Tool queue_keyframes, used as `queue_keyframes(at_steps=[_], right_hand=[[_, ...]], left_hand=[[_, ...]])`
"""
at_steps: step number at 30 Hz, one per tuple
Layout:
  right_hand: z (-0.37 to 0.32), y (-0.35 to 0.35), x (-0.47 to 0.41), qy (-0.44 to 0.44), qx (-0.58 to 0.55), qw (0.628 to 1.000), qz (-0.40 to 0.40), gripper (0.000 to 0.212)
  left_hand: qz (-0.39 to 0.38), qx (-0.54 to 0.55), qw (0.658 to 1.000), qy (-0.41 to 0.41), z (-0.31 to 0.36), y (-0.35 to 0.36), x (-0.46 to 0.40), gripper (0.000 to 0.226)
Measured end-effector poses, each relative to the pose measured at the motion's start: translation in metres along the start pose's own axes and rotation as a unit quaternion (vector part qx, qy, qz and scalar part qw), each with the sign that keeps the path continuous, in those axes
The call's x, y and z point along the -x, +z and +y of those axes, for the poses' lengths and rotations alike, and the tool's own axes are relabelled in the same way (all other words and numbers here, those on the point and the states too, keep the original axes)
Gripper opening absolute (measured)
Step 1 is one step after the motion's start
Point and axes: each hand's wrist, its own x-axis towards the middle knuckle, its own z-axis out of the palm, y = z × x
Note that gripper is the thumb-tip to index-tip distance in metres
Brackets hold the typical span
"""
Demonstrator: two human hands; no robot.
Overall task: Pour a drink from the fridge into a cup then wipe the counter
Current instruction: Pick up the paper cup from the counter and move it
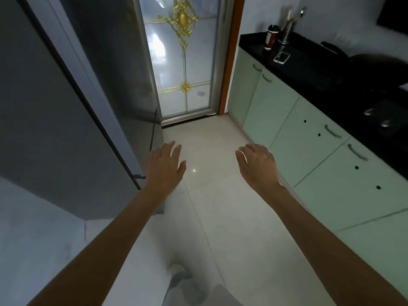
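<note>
Head view: the fridge [66,107], a tall grey cabinet with its door closed, fills the frame from nine to eleven o'clock. The left hand [165,166] hangs in the air just right of the fridge's lower front edge, palm down, fingers [171,149] straight and loosely spread, holding nothing; whether it touches the door cannot be told. The right hand [257,165] hovers at the same height, well apart from the left, its fingers relaxed and slightly bent downward, also holding nothing. Both bare forearms reach in from six o'clock over the pale tiled floor [209,217].

At two o'clock runs a black worktop [309,69] above pale green cupboards [287,133] with metal handles. At its far end stands a dark red and white cup [270,39], with a holder of metal utensils [287,25] just beside it and a phone [282,57] lying flat in front of them. At twelve o'clock a frosted glass door [183,62] with gold ornament stands closed in an orange-brown frame.
</note>
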Motion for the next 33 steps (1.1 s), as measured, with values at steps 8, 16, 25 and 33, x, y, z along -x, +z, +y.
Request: queue_keyframes(at_steps=[8,16,25,33], right_hand=[[0.081,-0.029,0.097,0.119,0.009,0.993,0.002,0.035],[0.154,-0.069,0.169,0.243,0.04,0.969,-0.001,0.036],[0.219,-0.095,0.214,0.396,0.06,0.916,0.01,0.042],[0.266,-0.122,0.242,0.512,0.091,0.852,0.057,0.041]], left_hand=[[-0.043,0.017,0.995,0.088,0.102,0.013,0.017,0.046],[-0.086,0.043,0.976,0.197,0.213,0.03,0.007,0.043],[-0.109,0.093,0.926,0.35,0.331,0.052,-0.033,0.038],[-0.12,0.086,0.855,0.497,0.44,0.067,-0.068,0.042]])
